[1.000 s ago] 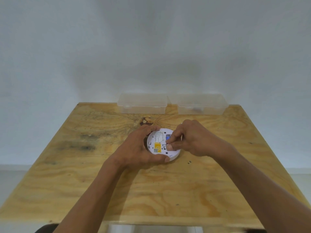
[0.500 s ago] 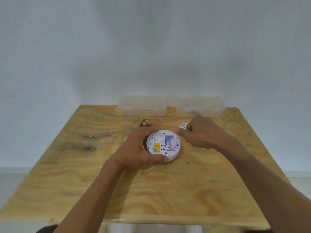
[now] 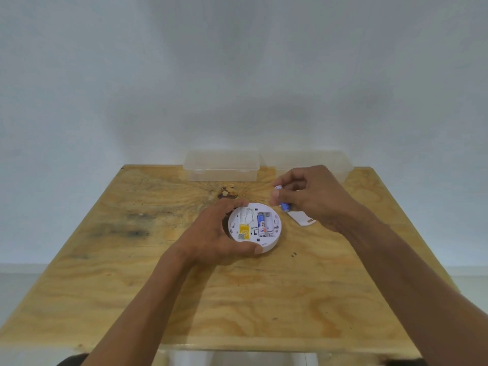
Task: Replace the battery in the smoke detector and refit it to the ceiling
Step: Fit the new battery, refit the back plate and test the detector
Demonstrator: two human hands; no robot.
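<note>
I have one view only, the head camera, looking forward and down from above the near edge of the pale plywood table (image 3: 264, 299). It sits close over both forearms and faces the plain grey-white wall (image 3: 237, 75).

two hands (image 3: 219, 233) (image 3: 314, 196), one smoke detector (image 3: 272, 243), two batteries (image 3: 261, 224) (image 3: 284, 206), two clear boxes (image 3: 221, 165) (image 3: 303, 158), one cover (image 3: 301, 217), one table (image 3: 237, 299).

Plywood table (image 3: 148, 286) against a plain pale wall (image 3: 237, 75)

White smoke detector (image 3: 254, 225) bears a yellow label (image 3: 244, 230) beside a blue-and-white battery (image 3: 261, 223); the table (image 3: 169, 273) is tan, dark-stained plywood.
</note>
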